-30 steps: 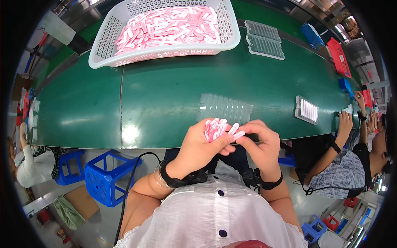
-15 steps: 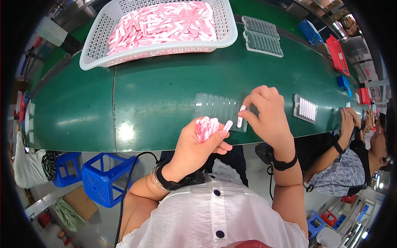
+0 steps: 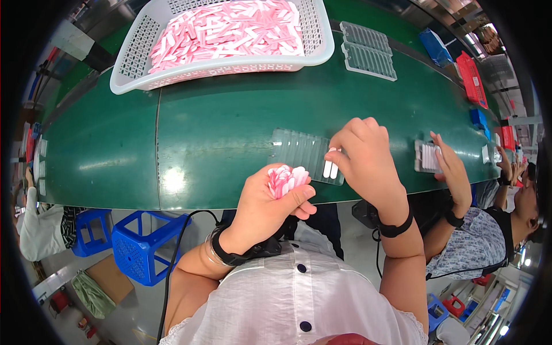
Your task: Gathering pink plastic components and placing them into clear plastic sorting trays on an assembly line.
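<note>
My left hand point(image 3: 260, 202) is closed around a bunch of small flat pink-and-white sticks point(image 3: 286, 180), their rounded ends pointing up. A clear plastic tray point(image 3: 299, 150) with parallel slots lies on the green table just beyond it. My right hand point(image 3: 368, 161) is over the tray's right end, thumb and fingers pinching the top of a white stick point(image 3: 327, 169). Close beside that one, a second white stick point(image 3: 334, 171) lies in the tray. The slots further left hold no sticks.
A grey perforated basket point(image 3: 230, 68) heaped with pink-and-white sticks stands at the far side. Clear slotted trays point(image 3: 368, 57) lie at the far right. A co-worker's hand point(image 3: 451, 167) is at a filled tray point(image 3: 424, 156) on the right. Blue stools point(image 3: 135, 250) stand at lower left.
My right hand has moved slightly left and now pinches another stick, beside the one it held before. The single stick poking out from my left fingers is gone. The co-worker's hand has come over the filled tray.
</note>
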`<move>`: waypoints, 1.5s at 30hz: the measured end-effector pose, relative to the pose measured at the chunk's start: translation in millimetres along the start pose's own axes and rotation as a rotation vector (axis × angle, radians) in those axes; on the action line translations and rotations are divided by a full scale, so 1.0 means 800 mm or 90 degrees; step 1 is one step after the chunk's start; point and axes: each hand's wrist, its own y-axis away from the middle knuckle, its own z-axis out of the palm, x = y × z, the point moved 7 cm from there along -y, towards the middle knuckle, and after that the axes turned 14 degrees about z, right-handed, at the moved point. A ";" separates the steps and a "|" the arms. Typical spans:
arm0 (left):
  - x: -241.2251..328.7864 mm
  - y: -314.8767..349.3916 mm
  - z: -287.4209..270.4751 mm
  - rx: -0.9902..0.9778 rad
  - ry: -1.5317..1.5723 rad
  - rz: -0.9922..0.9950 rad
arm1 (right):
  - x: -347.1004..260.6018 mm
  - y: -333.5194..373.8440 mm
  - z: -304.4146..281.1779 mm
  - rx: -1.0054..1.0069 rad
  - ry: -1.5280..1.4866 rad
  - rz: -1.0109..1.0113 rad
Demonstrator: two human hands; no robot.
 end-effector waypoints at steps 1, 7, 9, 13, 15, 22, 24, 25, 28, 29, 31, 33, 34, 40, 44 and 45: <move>0.000 -0.001 0.000 -0.006 -0.018 -0.005 | 0.001 0.001 0.001 0.001 0.023 0.029; -0.006 -0.003 0.007 -0.058 -0.090 -0.016 | -0.017 0.027 0.001 -0.094 -0.280 0.058; -0.008 -0.003 0.010 -0.073 -0.043 -0.012 | -0.020 0.032 0.007 -0.104 -0.274 0.062; 0.000 -0.004 0.012 -0.075 0.121 -0.075 | -0.002 0.036 0.007 -0.034 -0.314 0.173; -0.001 -0.004 0.009 -0.069 0.108 -0.069 | 0.001 0.038 0.009 -0.034 -0.340 0.185; -0.002 -0.006 0.009 -0.068 0.036 -0.032 | 0.011 0.045 0.011 -0.046 -0.510 0.253; 0.003 -0.005 0.004 -0.029 0.039 -0.014 | 0.014 0.044 0.008 -0.031 -0.535 0.250; 0.007 -0.005 -0.002 0.008 0.041 0.004 | 0.009 0.041 -0.011 0.077 -0.381 0.183; 0.008 -0.005 -0.005 0.015 0.024 -0.001 | -0.015 0.040 -0.027 0.182 -0.036 0.050; 0.008 -0.005 -0.006 0.016 0.024 0.000 | -0.024 0.042 -0.019 0.167 0.015 -0.005; 0.004 -0.004 -0.005 0.010 0.029 -0.011 | -0.036 0.047 -0.006 0.125 0.078 -0.049; 0.002 -0.004 -0.006 0.006 0.017 -0.001 | -0.039 0.050 -0.006 0.113 0.097 -0.031; 0.002 -0.005 -0.005 -0.002 0.005 0.009 | -0.039 0.049 -0.006 0.103 0.118 -0.011; 0.002 -0.005 -0.005 -0.002 -0.004 0.015 | -0.034 0.051 -0.004 0.047 0.103 0.034; 0.002 -0.004 -0.007 0.002 0.016 0.004 | -0.033 0.056 0.001 0.063 0.099 0.017; 0.003 -0.004 -0.007 0.001 0.016 0.005 | -0.034 0.057 0.002 0.066 0.110 0.013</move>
